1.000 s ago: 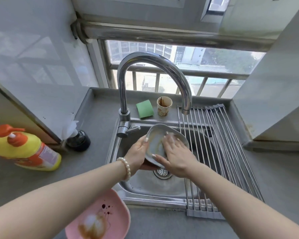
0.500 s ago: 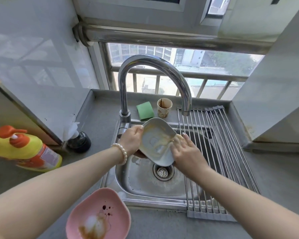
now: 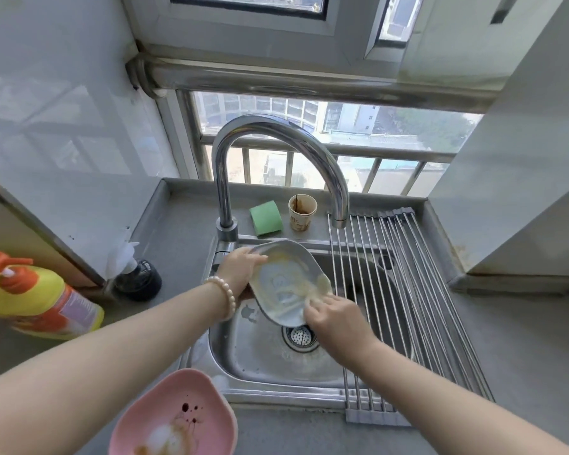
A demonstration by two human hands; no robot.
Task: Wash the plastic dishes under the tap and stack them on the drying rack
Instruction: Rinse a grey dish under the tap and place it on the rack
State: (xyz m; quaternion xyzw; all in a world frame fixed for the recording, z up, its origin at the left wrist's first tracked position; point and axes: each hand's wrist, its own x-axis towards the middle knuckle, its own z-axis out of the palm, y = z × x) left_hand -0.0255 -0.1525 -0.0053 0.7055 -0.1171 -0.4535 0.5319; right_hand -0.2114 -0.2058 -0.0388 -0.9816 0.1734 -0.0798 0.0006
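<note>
Both hands work one pale grey, wavy-rimmed plastic dish (image 3: 284, 284), tilted over the steel sink basin (image 3: 270, 362) so the yellowish film on it can drain toward the strainer (image 3: 300, 337): my left hand (image 3: 240, 270) grips the far-left rim, fingers (image 3: 255, 257) curled over the edge to steady it, while my right hand (image 3: 334, 320) lies against the lower-right rim, fingers bent onto the smear as if rubbing, holding nothing. No water shows from the curved chrome tap (image 3: 276, 165). Judged early: the steel roll-up drying rack (image 3: 404, 290) carries no dish, and a stained pink plastic dish (image 3: 173, 418) waits on the grey bench (image 3: 523, 356).
</note>
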